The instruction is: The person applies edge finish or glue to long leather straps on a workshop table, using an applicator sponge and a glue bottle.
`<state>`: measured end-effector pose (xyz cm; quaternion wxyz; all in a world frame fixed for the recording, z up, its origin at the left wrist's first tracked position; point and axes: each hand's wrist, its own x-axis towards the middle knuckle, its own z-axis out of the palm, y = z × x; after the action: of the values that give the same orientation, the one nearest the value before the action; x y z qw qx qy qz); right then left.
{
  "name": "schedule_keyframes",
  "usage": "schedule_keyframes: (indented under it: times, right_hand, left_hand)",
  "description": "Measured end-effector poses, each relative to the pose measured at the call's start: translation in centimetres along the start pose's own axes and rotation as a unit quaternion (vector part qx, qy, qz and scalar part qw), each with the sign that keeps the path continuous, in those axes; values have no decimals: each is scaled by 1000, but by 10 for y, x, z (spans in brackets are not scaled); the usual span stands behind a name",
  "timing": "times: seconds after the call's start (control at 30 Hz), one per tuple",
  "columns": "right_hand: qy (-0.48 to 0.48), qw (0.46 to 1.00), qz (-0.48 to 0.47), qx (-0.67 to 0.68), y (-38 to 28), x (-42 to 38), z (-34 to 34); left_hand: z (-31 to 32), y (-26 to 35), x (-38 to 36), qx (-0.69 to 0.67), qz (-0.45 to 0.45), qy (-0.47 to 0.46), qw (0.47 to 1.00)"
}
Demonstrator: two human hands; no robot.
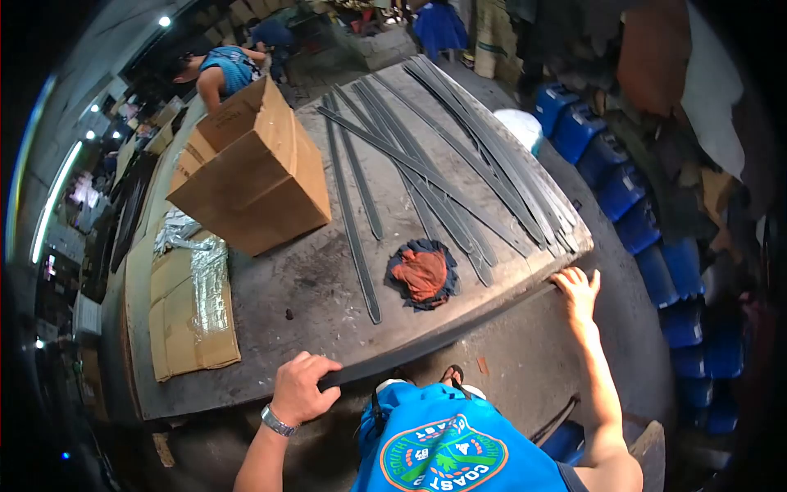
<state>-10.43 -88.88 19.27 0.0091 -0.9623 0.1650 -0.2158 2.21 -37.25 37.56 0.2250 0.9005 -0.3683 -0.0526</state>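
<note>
A long dark strap (410,351) stretches along the near edge of the worktable (270,328). My left hand (303,389) is closed around its left end, the thumb pressed toward the fingers. At the other end, my right hand (577,293) grips it by the table's near right corner, with the thumb sticking out. On the tabletop between and beyond my hands lies a crumpled orange-red and dark cloth (423,275). Several grey-black straps with pointed ends (352,213) lie spread over the table, some crossing. A denser bundle of straps (492,164) runs along the right side.
An open cardboard box (254,180) stands on the table's left half, near flattened cardboard with shiny tape (193,303). Blue plastic containers (619,193) line the floor at right, beside hanging hides (656,57). Another person (225,70) is beyond the box.
</note>
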Motion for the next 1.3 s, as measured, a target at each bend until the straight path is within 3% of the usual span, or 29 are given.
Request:
schedule_keyframes:
  times: [0.13, 0.27, 0.4, 0.53, 0.6, 0.67, 0.7, 0.77, 0.83, 0.87, 0.93, 0.97, 1.0, 1.03, 1.07, 1.13, 1.17, 1.2, 1.23, 1.3]
  right_hand:
    - [-17, 998, 31, -47, 30, -2, -49]
    - [-15, 992, 57, -111, 56, -5, -74]
    - [-27, 983, 69, -167, 72, 7, -84]
    - [40, 982, 6, -183, 52, 59, -77]
    - [77, 984, -37, -158, 1, 115, -100]
    - [123, 979, -115, -118, -35, 183, -111]
    - [198, 959, -177, -96, -54, 228, -111]
    - [206, 945, -237, -87, -98, 323, -123]
    - [302, 912, -249, -122, -130, 413, -112]
    - [401, 871, -221, -179, -142, 442, -112]
    - [623, 756, -178, -88, -188, 478, -110]
    - [485, 842, -234, 22, -182, 454, -106]
    - [342, 897, -243, 141, -175, 431, -101]
    - [288, 913, -238, 165, -168, 407, -82]
    - [255, 915, -251, 188, -160, 380, -58]
    - [80, 945, -231, 215, -133, 316, -21]
    - [20, 956, -203, 213, -113, 283, 6]
    - [-36, 948, -195, 249, -92, 253, 17]
    - [-71, 952, -168, 244, -63, 221, 35]
    - [-123, 954, -101, 253, -18, 162, 39]
  left_hand:
    - [8, -13, -7, 2, -4, -77, 997]
    - [34, -48, -28, -16, -64, -158, 985]
    - [55, -83, -47, -144, -168, -204, 954]
    - [69, -118, -76, -228, -233, -277, 904]
    - [79, -129, -99, -300, -261, -297, 868]
    - [67, -118, -96, -308, -297, -341, 837]
    - [81, -129, -107, -320, -303, -347, 828]
    - [82, -114, -93, -388, -328, -286, 813]
    - [79, -91, -42, -461, -322, -192, 804]
    - [97, -98, -18, -447, -276, -122, 842]
    - [96, -67, 76, -463, -341, -30, 817]
    - [121, -69, 117, -500, -336, 70, 795]
    - [155, -73, 160, -464, -305, 197, 808]
    - [149, -59, 211, -555, -246, 155, 780]
    - [189, -79, 257, -573, -215, 192, 767]
    - [208, -64, 333, -528, -258, 230, 776]
    - [267, -99, 371, -502, -273, 270, 775]
    - [252, -79, 388, -484, -330, 251, 771]
    - [297, -118, 417, -548, -317, 215, 744]
    - [316, -140, 448, -499, -393, 209, 743]
